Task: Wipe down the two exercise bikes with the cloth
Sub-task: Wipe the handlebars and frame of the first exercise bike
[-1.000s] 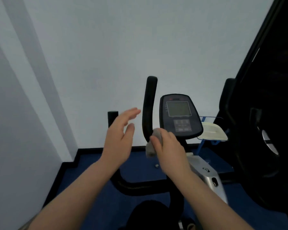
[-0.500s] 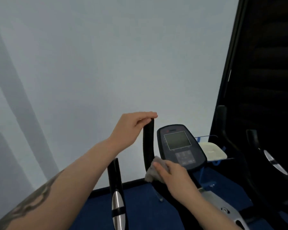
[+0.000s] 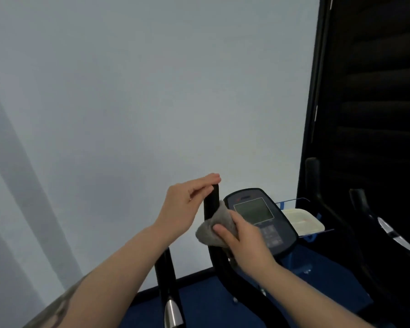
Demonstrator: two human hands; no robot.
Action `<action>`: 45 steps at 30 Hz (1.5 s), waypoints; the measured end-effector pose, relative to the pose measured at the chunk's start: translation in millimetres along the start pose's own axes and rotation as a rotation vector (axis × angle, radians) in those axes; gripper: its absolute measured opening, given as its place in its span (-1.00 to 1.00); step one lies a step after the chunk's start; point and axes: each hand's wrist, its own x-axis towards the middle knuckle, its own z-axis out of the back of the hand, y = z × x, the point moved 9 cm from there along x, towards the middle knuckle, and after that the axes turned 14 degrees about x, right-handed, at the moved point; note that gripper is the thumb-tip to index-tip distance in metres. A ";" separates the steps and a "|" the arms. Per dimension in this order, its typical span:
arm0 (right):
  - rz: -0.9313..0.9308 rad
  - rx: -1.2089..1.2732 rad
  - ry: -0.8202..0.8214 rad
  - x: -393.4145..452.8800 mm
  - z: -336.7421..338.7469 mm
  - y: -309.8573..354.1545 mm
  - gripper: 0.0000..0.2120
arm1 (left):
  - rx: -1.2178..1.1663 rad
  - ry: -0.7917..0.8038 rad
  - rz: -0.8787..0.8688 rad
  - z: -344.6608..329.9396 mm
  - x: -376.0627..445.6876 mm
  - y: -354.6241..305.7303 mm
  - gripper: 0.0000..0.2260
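Left hand (image 3: 184, 205) at the top of the black upright handlebar (image 3: 211, 204), fingertips resting on its tip, thumb beside it. Right hand (image 3: 244, 242) just below, gripping the grey cloth (image 3: 212, 229), bunched and pressed around the same bar. Bike console (image 3: 258, 216) immediately right of the cloth. Second bike (image 3: 374, 223) well to the right, dark.

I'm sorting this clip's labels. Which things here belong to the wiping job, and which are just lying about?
Part of the job:
cloth, held in the right hand
handlebar, its top held by the left hand
bike console
second bike, at right

Just lying about:
white tray
blue rack under the tray
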 end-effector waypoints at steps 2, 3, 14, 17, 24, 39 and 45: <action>0.054 0.094 -0.095 13.2 10.2 19.1 -0.85 | -0.041 0.028 0.007 -2.4 -3.1 1.5 -0.71; 0.072 0.143 -0.114 21.0 8.7 30.2 -0.78 | -0.080 0.048 0.017 -2.8 -4.6 2.3 -0.71; -0.034 -0.001 -0.100 9.1 2.5 16.3 -0.83 | -0.152 0.097 0.011 -9.2 -18.7 -3.3 -0.61; -0.007 0.105 -0.064 34.6 -3.1 44.0 -0.57 | -0.181 0.057 0.028 -10.7 -21.9 -4.4 -0.63; -0.123 -0.135 -0.002 -13.6 -16.9 4.3 -0.72 | -0.226 -0.056 0.084 -12.8 -23.4 -1.0 -0.62; -0.195 -0.261 0.100 -18.6 -1.2 -6.7 -0.72 | -0.193 -0.047 0.040 -14.3 -22.1 0.1 -0.57; -0.072 0.034 -0.006 27.2 4.5 41.6 -0.77 | -0.187 -0.017 0.038 -13.8 -20.9 -1.6 -0.67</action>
